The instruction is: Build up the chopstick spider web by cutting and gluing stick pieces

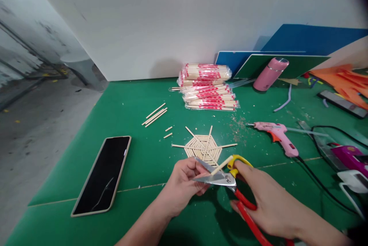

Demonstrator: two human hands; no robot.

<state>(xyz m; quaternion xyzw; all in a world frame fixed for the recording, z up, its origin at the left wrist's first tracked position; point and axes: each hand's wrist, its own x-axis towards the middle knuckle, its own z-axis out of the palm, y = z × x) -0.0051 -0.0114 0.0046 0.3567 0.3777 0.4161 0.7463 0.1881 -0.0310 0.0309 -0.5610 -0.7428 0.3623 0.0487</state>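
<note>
My right hand (263,200) grips a pair of scissors (220,179) with red handles and a yellow part near the pivot. The blades are parted and point left. A short pale wooden stick (222,165) lies between them, slanting up to the right. My left hand (188,179) is closed at the blade tips, its fingers pinched where the stick's line runs behind the lower blade; the held end is hidden. Just beyond the hands, a web-shaped piece made of sticks (198,148) lies flat on the green table (149,154), several sticks jutting past its edge.
Loose sticks (155,116) and two short offcuts (168,135) lie left of the web. A phone (102,177) is at left. Plastic-wrapped stick bundles (208,88) are stacked behind. At right are a pink glue gun (276,134) with its cord, a pink bottle (270,75) and orange gloves (342,83).
</note>
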